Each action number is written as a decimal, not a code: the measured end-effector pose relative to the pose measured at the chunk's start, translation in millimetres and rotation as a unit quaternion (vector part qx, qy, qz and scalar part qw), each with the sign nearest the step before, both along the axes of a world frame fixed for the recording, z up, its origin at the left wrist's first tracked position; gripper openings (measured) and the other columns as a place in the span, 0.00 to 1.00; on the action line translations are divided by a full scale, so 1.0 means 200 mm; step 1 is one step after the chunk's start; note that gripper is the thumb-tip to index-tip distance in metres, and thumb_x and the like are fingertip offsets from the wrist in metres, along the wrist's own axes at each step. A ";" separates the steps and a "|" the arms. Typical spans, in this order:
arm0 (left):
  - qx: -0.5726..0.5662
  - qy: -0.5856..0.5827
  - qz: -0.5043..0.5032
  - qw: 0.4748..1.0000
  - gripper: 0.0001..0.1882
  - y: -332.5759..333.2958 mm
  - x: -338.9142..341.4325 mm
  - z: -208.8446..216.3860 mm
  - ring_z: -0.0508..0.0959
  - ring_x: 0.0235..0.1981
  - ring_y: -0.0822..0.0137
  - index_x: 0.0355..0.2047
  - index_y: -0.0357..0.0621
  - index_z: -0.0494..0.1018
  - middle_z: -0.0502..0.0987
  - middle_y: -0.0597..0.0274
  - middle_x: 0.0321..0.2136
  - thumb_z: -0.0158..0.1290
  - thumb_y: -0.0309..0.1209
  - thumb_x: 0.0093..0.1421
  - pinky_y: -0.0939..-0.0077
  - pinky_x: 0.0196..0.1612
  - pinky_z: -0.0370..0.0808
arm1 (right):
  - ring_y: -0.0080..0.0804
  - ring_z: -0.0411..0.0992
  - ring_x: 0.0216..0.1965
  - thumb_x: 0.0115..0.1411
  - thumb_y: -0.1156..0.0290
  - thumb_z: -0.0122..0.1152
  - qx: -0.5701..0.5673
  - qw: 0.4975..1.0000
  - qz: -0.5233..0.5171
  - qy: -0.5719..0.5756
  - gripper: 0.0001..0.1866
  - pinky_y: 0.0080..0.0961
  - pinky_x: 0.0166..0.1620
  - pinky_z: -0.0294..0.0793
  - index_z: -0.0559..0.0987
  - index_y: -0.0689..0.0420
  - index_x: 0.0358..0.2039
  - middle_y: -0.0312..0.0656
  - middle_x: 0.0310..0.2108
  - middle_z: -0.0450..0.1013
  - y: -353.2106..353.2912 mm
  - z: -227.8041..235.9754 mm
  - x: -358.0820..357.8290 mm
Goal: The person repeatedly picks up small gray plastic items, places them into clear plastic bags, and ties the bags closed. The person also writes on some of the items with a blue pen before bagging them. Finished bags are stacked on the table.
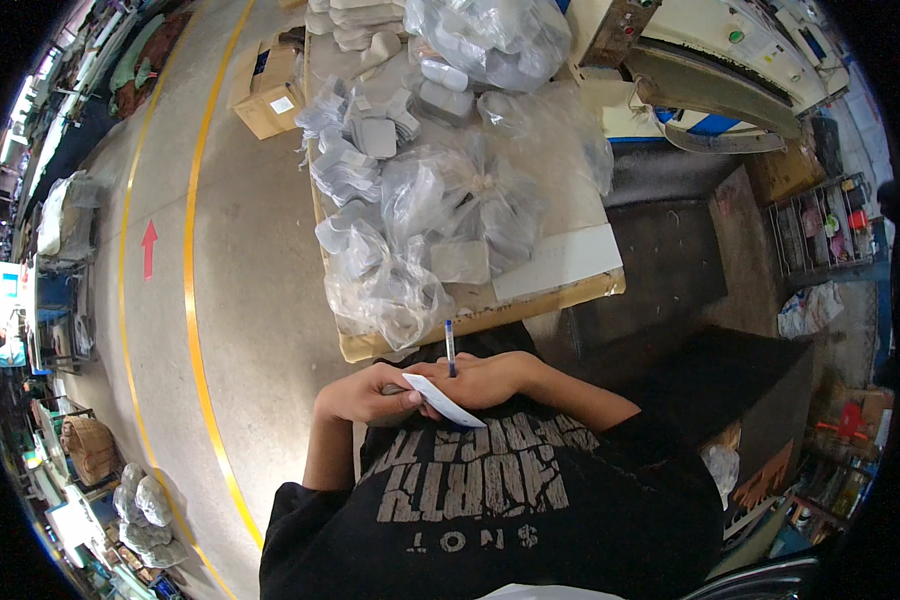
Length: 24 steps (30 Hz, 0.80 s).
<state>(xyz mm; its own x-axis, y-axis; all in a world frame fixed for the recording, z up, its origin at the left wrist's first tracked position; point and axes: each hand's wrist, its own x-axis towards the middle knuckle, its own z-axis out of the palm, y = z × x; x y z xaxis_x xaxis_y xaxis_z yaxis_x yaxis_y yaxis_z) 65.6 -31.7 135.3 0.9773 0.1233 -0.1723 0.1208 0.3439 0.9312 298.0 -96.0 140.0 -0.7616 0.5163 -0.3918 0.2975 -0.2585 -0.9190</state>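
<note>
Close in front of my body, my left hand [370, 393] pinches a small white paper slip [444, 401] between thumb and fingers. Right beside it, my right hand [485, 382] is closed around a pen [450, 343] with a blue end, which sticks upright out of the grip. The pen's tip is hidden by the hand. Both hands sit just short of the near edge of a worktable [560, 296]. On that table, nearest to my hands, lies a clear plastic bag [385, 300] with pale pieces in it.
Several knotted clear bags [470, 195] and stacks of grey flat pieces [355, 140] cover the table, beside a white sheet [558, 262]. A cardboard box [267, 90] stands on the floor at left, near a yellow floor line [192, 200]. A machine [710, 80] is at far right.
</note>
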 end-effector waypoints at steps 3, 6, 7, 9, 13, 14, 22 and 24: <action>0.013 0.020 -0.003 1.000 0.15 0.01 -0.02 0.00 0.80 0.45 0.70 0.45 0.32 0.81 0.85 0.60 0.40 0.49 0.32 0.76 0.73 0.53 0.75 | 0.29 0.79 0.42 0.78 0.46 0.34 0.045 0.998 -0.021 -0.031 0.29 0.27 0.47 0.78 0.65 0.56 0.64 0.41 0.40 0.79 -0.02 0.01 0.00; -0.020 0.047 0.057 0.997 0.16 0.01 -0.03 -0.01 0.79 0.44 0.71 0.44 0.34 0.80 0.84 0.62 0.39 0.48 0.34 0.76 0.74 0.52 0.75 | 0.27 0.78 0.43 0.79 0.48 0.34 -0.041 0.994 -0.094 0.030 0.28 0.24 0.47 0.76 0.67 0.56 0.64 0.39 0.41 0.79 -0.01 -0.03 0.01; -0.040 0.056 0.088 0.994 0.16 0.01 -0.03 -0.02 0.79 0.43 0.72 0.44 0.34 0.80 0.83 0.62 0.38 0.48 0.35 0.77 0.74 0.50 0.75 | 0.27 0.78 0.43 0.78 0.48 0.35 -0.063 0.984 -0.134 0.096 0.28 0.24 0.48 0.76 0.68 0.56 0.63 0.39 0.41 0.79 0.00 -0.05 0.02; -0.020 0.079 0.178 0.981 0.16 0.00 -0.01 -0.06 0.77 0.40 0.73 0.44 0.35 0.78 0.81 0.64 0.36 0.46 0.36 0.77 0.75 0.47 0.74 | 0.26 0.77 0.44 0.77 0.52 0.42 -0.086 0.950 -0.231 0.190 0.25 0.25 0.49 0.75 0.71 0.57 0.61 0.39 0.42 0.79 0.01 -0.11 0.07; -0.081 0.124 0.361 0.921 0.16 -0.02 0.04 -0.13 0.73 0.32 0.75 0.46 0.38 0.75 0.77 0.66 0.32 0.47 0.39 0.77 0.77 0.38 0.72 | 0.26 0.74 0.25 0.67 0.62 0.58 -0.172 0.799 -0.543 0.195 0.17 0.29 0.29 0.79 0.75 0.57 0.51 0.35 0.26 0.72 0.04 -0.29 0.35; -0.093 0.126 0.398 0.904 0.15 -0.01 0.04 -0.15 0.73 0.30 0.74 0.46 0.38 0.74 0.76 0.65 0.31 0.47 0.39 0.77 0.77 0.36 0.73 | 0.24 0.71 0.21 0.66 0.63 0.58 -0.156 0.756 -0.629 0.087 0.15 0.29 0.25 0.77 0.75 0.56 0.50 0.33 0.25 0.70 0.05 -0.36 0.45; -0.059 0.180 0.425 0.885 0.16 0.01 0.07 -0.16 0.70 0.27 0.76 0.42 0.38 0.74 0.74 0.66 0.28 0.49 0.40 0.76 0.78 0.32 0.69 | 0.42 0.75 0.28 0.65 0.62 0.60 0.139 0.636 -0.674 -0.351 0.22 0.35 0.34 0.79 0.75 0.62 0.54 0.49 0.33 0.75 -0.03 -0.97 1.02; -0.046 0.181 0.422 0.887 0.15 0.01 0.09 -0.16 0.69 0.26 0.76 0.41 0.38 0.74 0.74 0.66 0.28 0.49 0.40 0.76 0.78 0.31 0.68 | 0.47 0.76 0.30 0.65 0.63 0.60 0.285 0.584 -0.604 -0.460 0.20 0.37 0.39 0.79 0.76 0.61 0.53 0.53 0.34 0.77 -0.04 -1.00 1.02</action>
